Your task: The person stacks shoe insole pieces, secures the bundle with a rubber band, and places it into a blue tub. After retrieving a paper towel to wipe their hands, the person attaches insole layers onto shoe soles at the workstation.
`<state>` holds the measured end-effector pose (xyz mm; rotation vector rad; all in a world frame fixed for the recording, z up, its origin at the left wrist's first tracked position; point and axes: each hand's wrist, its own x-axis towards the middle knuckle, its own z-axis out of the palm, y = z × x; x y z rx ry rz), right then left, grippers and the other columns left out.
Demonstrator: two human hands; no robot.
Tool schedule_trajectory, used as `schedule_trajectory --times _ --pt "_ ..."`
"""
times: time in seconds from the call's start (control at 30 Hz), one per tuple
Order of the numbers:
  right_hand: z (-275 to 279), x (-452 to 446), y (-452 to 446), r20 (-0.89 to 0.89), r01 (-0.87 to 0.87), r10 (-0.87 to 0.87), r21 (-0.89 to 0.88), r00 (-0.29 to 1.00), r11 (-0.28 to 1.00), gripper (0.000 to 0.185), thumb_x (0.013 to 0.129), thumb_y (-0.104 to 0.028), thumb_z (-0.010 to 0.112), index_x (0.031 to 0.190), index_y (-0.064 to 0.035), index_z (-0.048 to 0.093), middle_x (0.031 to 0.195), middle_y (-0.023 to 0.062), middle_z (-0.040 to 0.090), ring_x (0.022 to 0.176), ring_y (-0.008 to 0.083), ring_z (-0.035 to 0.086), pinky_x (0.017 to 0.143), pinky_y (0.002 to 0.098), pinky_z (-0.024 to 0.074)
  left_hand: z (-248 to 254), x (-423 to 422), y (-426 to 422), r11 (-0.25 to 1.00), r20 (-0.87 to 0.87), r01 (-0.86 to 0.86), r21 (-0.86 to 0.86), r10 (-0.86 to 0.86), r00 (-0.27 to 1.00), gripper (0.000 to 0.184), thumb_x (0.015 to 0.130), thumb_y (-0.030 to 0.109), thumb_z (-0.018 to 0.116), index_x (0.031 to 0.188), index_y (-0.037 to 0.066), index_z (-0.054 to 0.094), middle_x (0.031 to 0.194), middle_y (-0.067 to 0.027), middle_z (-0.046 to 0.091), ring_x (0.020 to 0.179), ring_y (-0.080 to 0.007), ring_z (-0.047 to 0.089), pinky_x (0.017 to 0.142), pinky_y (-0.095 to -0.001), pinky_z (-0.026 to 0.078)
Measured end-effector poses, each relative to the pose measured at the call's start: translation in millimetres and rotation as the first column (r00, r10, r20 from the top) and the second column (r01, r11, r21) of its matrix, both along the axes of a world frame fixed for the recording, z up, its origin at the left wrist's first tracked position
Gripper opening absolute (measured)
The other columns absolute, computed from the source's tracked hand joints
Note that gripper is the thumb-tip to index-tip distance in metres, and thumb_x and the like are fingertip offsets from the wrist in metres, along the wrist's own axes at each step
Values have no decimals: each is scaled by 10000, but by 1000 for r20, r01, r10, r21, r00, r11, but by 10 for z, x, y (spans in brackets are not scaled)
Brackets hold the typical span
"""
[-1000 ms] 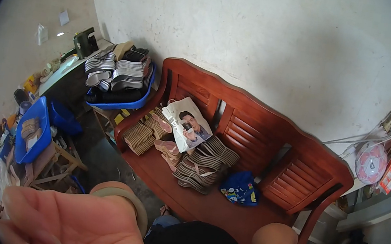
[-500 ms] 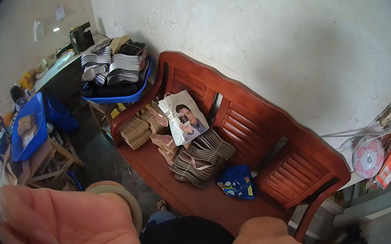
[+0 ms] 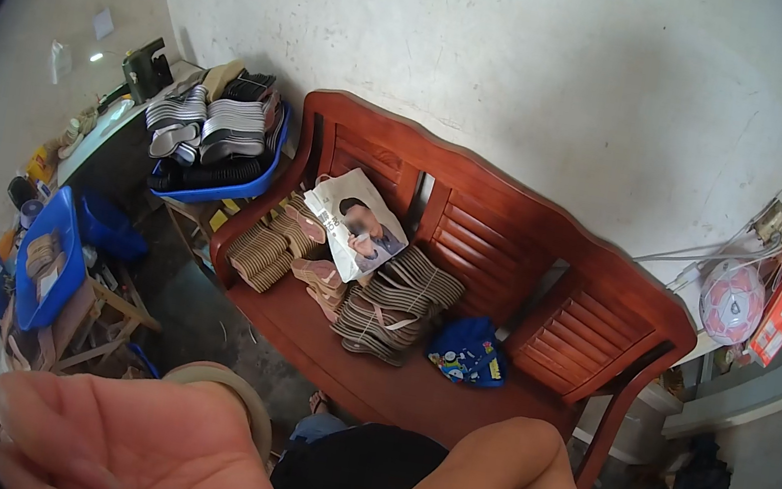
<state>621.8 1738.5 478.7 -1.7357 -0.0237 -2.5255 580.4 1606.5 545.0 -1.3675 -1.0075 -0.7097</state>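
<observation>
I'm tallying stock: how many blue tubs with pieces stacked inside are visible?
2: one blue tub beside the bench's left end, another tub at far left. I can't see inside the dark blue item between them; others may be hidden.

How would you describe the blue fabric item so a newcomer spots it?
Find the long reddish-brown wooden bench against the pale wall. On its seat, just right of the striped brown stack of sole-shaped pieces, lies the crumpled blue fabric item. Its bright blue colour and multicoloured print set it apart.
</observation>
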Motion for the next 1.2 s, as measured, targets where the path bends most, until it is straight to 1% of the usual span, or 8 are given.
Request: schedule_trajectory --times 0.33,0.47,0.57,0.67,0.7,0.97,1.13,1.2 --pt "89 -131 356 -110 -83 200 644 974 760 253 964 -76 534 1107 104 641 1086 260 660 984 352 673 827 390 539 31 -153 -39 998 -81 11 -57 -15 997 237 1028 289 429 1199 164 536 860 11 441 758 -138 434 646 -302 343" --pt "18 -234 694 -198 168 -59 602 978 781 204 946 -57 544 1047 57 680 1066 238 671 924 349 682 755 389 545 49 -145 140 998 -59 25 58 -22 998 287 1023 287 444 1281 196 531 863 13 439 756 -143 432 630 -300 334" --pt "16 -188 889 -109 215 -186 562 977 799 148 922 -69 581 939 -12 716 967 193 692 798 328 685 673 367 544 0 58 78 989 111 -144 31 140 984 337 1012 284 471 1341 228 511 876 25 431 753 -143 427 621 -300 318" --pt "-106 -334 978 -496 507 -258 474 829 720 247 925 -142 592 1132 -38 680 1131 142 681 968 233 687 804 359 559 -14 39 141 981 94 -153 122 142 985 342 1002 277 492 1339 223 511 881 32 410 750 -135 420 626 -300 309" --pt "-78 -283 951 -337 365 -219 471 916 803 197 873 -92 676 1020 37 703 1023 195 704 897 302 703 746 397 573 3 15 125 983 71 -133 128 125 990 346 999 269 498 1342 224 509 881 34 403 749 -132 419 630 -298 309" --pt "3 -471 777 -524 384 -279 100 805 918 204 879 -105 676 1068 -31 701 1069 201 675 923 368 661 755 431 562 -61 72 -174 944 32 -198 264 197 980 401 957 197 569 1340 298 505 889 46 391 754 -115 418 657 -279 316" --pt "-89 -771 289 -461 -31 172 297 871 954 104 912 -101 612 970 -72 694 975 143 672 868 305 656 724 387 547 -160 98 -715 899 46 -273 343 274 961 401 952 201 579 1327 325 508 880 51 383 732 -114 403 648 -281 308" --pt "-153 -804 3 -356 -165 300 362 885 917 116 924 -119 589 938 -85 699 939 128 673 821 285 655 705 354 540 -194 82 -1081 883 29 -278 378 289 957 173 911 186 592 1082 174 567 883 7 457 763 -130 451 692 -287 337"
